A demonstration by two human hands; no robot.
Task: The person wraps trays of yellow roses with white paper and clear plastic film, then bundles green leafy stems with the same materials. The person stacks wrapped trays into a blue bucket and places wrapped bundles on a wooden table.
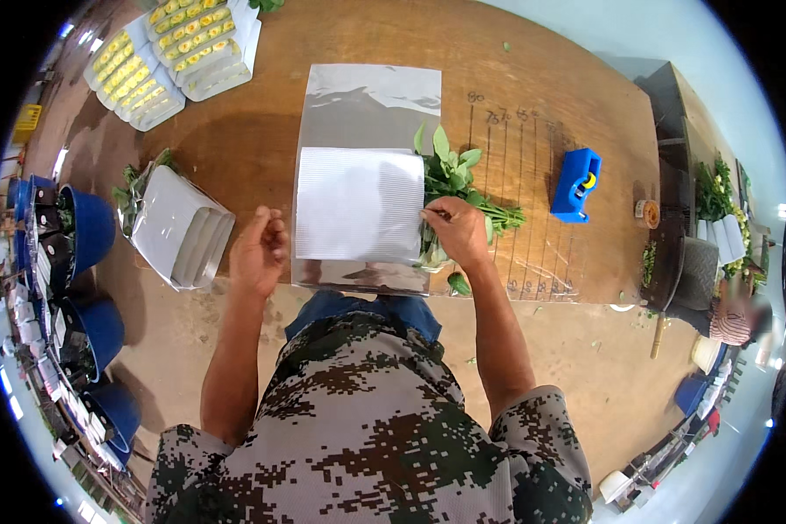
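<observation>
Though apart, two hands [260,253] [459,232], one sheet [358,205].

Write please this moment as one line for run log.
right hand: at right edge of white corrugated sheet, beside leafy stems | left hand: left of sheet | clear film: beneath sheet | blue tape dispenser: on table

Beneath the fingers [434,212] spreads a brown wooden table [367,35], ruled with dark lines [506,166] to their right. Beyond them and to the right rises a pale blue wall [603,31]. On their near side, past the table's edge, lies a tan floor [585,358], lightly littered. Well to their right stands a brown wooden panel [661,100], and bright lights [784,210] glow farther out
</observation>
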